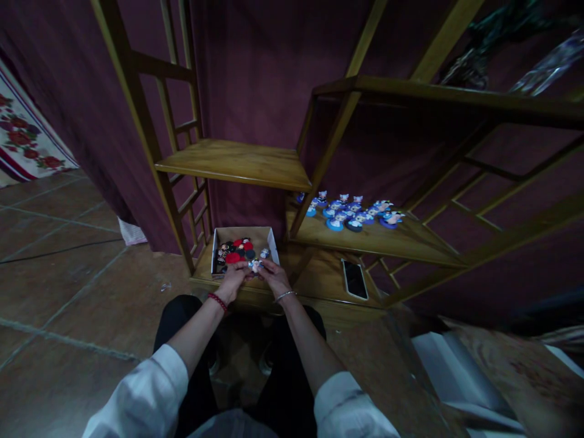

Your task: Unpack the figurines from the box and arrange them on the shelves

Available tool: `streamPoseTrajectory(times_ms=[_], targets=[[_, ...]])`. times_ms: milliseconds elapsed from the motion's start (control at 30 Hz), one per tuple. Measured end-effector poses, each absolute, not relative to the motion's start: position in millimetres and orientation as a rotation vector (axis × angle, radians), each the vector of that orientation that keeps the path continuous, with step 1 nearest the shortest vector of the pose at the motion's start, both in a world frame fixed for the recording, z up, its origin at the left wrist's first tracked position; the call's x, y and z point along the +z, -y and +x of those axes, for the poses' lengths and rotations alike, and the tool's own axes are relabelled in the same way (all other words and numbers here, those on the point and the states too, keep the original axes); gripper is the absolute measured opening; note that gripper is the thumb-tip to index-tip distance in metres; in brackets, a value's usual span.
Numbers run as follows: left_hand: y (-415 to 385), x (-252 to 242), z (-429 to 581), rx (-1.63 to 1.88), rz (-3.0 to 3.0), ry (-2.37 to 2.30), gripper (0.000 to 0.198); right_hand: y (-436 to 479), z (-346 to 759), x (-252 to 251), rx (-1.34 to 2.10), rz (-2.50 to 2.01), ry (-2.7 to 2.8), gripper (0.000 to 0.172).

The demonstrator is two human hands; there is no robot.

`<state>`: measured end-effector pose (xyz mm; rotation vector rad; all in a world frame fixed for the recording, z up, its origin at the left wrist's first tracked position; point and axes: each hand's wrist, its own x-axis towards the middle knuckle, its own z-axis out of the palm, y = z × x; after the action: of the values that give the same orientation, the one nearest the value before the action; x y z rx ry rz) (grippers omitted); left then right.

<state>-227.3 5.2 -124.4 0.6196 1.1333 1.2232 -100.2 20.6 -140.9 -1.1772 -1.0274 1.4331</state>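
Observation:
Between my two hands, at the near edge of an open box, is a small white-and-blue figurine (255,265). My left hand (234,281) pinches it from the left, and my right hand (275,277) grips it from the other side. The white-walled box (274,244) stands on the low wooden shelf. Inside it lie red and black round bases (233,258) and several small dark figures (222,250). Another little pale figure (264,252) sits at the box's right side. My fingers hide part of the held figurine.
On the raised shelf (314,234) to the right, several blue-and-purple figurines (353,208) stand in a cluster. A phone (354,280) lies on the lower shelf. Above the box juts a wooden board (237,161). White cartons (460,371) are on the floor at right.

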Motion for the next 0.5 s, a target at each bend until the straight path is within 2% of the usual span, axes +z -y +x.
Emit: streamPoseTrajectory(times_ms=[233, 500], targets=[[-0.7, -119.5, -230.9, 1.226, 0.61, -1.188, 0.02, -15.2, -104.8, -137.9, 1.417, -1.194, 1.063, 0.045], [-7.3, -123.5, -231.2, 1.244, 0.661, -1.191, 0.012, -21.2, -101.8, -134.9, 1.361, -1.206, 1.21, 0.046]])
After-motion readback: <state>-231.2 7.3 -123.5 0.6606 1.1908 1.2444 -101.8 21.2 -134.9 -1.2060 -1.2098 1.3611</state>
